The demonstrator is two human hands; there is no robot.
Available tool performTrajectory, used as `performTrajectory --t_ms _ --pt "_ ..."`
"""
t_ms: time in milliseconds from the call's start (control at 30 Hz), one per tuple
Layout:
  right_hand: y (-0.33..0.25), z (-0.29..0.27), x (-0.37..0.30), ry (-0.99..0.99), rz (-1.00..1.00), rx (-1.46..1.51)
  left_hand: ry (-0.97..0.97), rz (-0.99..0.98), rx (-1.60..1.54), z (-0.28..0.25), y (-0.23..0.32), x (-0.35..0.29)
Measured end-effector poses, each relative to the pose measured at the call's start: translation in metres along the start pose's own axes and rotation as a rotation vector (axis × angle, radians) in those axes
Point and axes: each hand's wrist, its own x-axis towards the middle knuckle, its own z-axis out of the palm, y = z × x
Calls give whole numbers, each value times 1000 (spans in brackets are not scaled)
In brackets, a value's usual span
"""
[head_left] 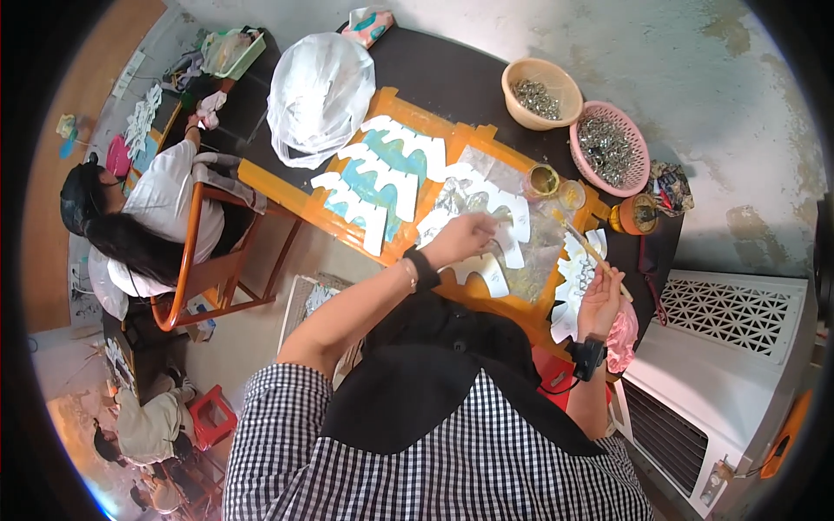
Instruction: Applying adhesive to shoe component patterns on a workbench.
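My left hand [465, 239] is over the middle of the orange-taped work board. Its fingers are curled together above a white scalloped cut-out [514, 233]; what they pinch, if anything, is too small to make out. In my right hand [601, 304], farther right, a thin yellow stick like a brush handle [594, 254] slants away toward the jars. Beside that hand lies a white cut-out with dark marks [569, 282]. Several more white scalloped cut-outs [380, 180] lie in rows on the blue-smeared left part of the board.
A small open jar [543, 181] stands at the board's far right. Behind it are a peach bowl [526, 76] and a pink basket [638, 139] of small metal parts. A white plastic bag [320, 95] sits far left. A seated person [156, 208] works at the left. A white appliance [708, 373] stands right.
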Motion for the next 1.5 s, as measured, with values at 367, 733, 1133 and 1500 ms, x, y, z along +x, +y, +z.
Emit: performTrajectory --t_ms 367,733,1133,1500 --pt "3 -10 -15 130 28 1 -15 -120 -780 32 51 105" --pt "-13 1 7 107 -55 -78 274 -97 112 45 45 124" --pt "-20 -16 11 200 -21 -105 333 315 399 34 52 148" --pt "-14 2 16 131 -36 -285 490 165 498 -26 19 152"
